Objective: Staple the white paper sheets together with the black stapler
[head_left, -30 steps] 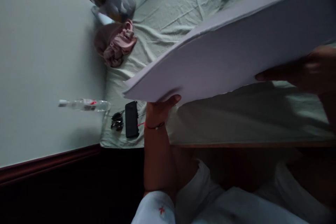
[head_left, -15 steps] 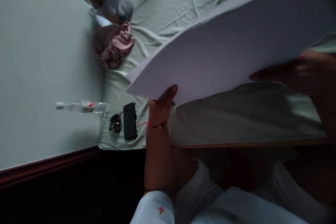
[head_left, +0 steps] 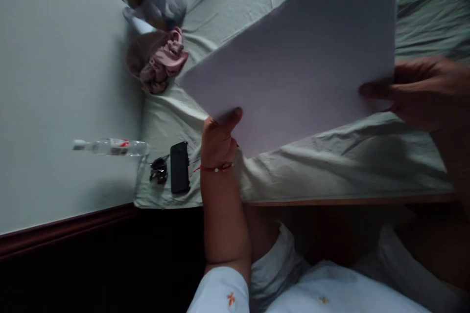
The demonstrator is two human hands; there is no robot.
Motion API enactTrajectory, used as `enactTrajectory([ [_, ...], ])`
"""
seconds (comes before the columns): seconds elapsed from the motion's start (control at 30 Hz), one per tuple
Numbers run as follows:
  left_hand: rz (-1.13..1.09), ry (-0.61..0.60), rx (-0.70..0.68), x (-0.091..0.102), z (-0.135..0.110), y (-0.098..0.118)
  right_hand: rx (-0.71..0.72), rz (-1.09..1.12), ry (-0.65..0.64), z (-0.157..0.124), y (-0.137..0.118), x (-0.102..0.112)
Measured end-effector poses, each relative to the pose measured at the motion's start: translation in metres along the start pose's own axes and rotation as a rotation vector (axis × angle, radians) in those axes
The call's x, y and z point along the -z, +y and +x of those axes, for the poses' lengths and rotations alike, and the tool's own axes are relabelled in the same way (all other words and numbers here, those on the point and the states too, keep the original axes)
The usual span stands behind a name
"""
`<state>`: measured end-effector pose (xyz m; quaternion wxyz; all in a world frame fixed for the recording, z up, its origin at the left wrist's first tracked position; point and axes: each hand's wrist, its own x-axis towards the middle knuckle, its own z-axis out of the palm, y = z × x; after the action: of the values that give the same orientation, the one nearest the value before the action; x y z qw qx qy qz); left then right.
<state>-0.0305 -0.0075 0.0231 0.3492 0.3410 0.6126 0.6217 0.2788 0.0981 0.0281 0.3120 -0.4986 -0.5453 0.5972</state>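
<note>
White paper (head_left: 301,63) spans centre to upper right of frame, long axis rising rightward. Left hand (head_left: 219,138) clamps lower-left end; right hand (head_left: 422,90) pinches near lower-right corner.

The white sheet (head_left: 304,73), earlier bowed and running past the right grip (head_left: 429,90), now looks flatter, its right edge in view at that grip. Green cloth (head_left: 433,14) shows above the right grip in place of the sheet. The sheet's left corner sits higher, up and left of the left grip (head_left: 219,139).
</note>
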Motion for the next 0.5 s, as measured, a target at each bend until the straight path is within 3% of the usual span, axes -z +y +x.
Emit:
enactTrajectory([
  [0.1, 0.004, -0.095, 0.052, 0.001, 0.004, -0.001, 0.028, -0.052, 0.058, 0.001, 0.008, 0.003],
  [0.2, 0.014, -0.097, 0.04, 0.002, 0.007, -0.005, 0.04, -0.147, 0.128, 0.001, 0.013, 0.01],
  [0.33, 0.06, 0.043, -0.023, 0.004, 0.008, -0.009, 0.028, -0.231, 0.192, 0.0, 0.011, 0.013],
  [0.5, 0.193, 0.221, -0.119, 0.006, 0.008, -0.008, -0.062, -0.183, 0.172, -0.004, -0.001, 0.001],
])
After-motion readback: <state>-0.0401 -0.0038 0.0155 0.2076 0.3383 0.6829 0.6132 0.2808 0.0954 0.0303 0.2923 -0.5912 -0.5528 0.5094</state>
